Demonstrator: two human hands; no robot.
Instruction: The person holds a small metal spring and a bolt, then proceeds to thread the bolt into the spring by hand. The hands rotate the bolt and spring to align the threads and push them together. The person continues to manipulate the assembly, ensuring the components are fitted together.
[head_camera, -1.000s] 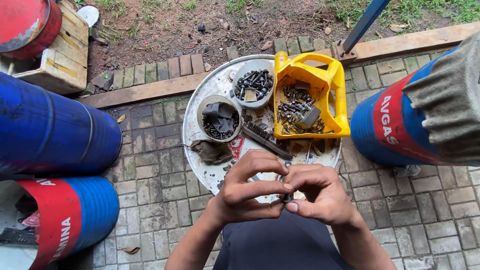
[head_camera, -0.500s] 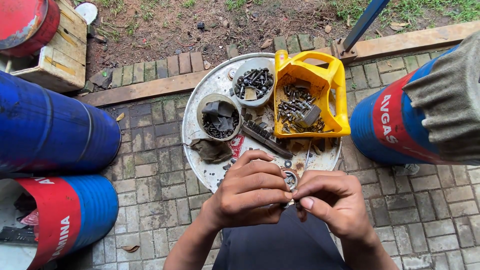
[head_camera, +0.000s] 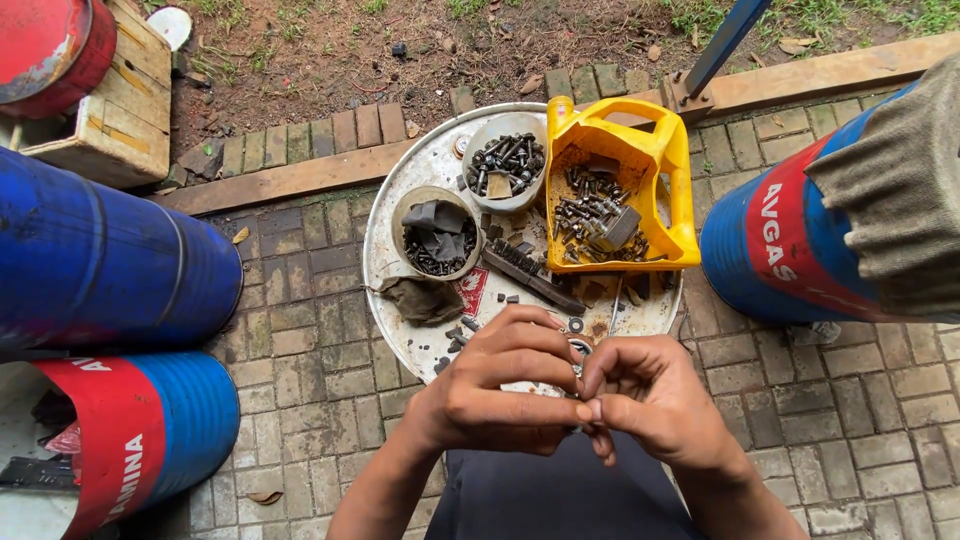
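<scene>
Paved brick yard, head view; round metal tray (head_camera: 400, 255) serves as worktop, flanked by blue drums (head_camera: 110, 265). On tray: yellow cut jug (head_camera: 655, 165) of bolts at its far right; grey bowl (head_camera: 505, 160) of bolts beside jug; second bowl (head_camera: 435, 235) of small parts nearer; wire brush (head_camera: 530, 275) and rag (head_camera: 425, 298) below the bowls. Left hand (head_camera: 495, 390) and right hand (head_camera: 655, 400) meet over tray's near edge, fingertips pinched shut on a small metal ring part (head_camera: 580, 350), mostly hidden. Step judged: fitting or turning the part by finger; next calls for fine twisting. Against half a second ago, the hands sit closer together and the part is more covered.
</scene>
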